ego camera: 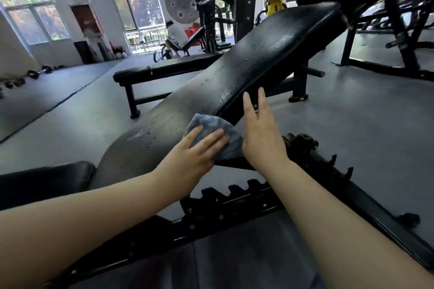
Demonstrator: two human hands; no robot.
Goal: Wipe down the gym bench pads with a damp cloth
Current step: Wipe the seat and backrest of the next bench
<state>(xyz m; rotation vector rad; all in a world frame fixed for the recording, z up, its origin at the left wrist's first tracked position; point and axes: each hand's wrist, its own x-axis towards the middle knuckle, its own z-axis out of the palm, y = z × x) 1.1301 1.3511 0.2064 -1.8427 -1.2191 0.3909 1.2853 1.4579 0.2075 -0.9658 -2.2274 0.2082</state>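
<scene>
At frame centre the left hand [199, 148] presses the cloth [217, 134] flat on the pad [246, 70] — fingers straight; the right hand [260, 134], relaxed, holds nothing — fingers touching the pad's edge.

Both bare forearms reach forward. The left hand [199, 145] lies flat, fingers straight and together — pressing down. The right hand [260, 134] is held edge-on beside it, fingers extended and slightly spread.
</scene>
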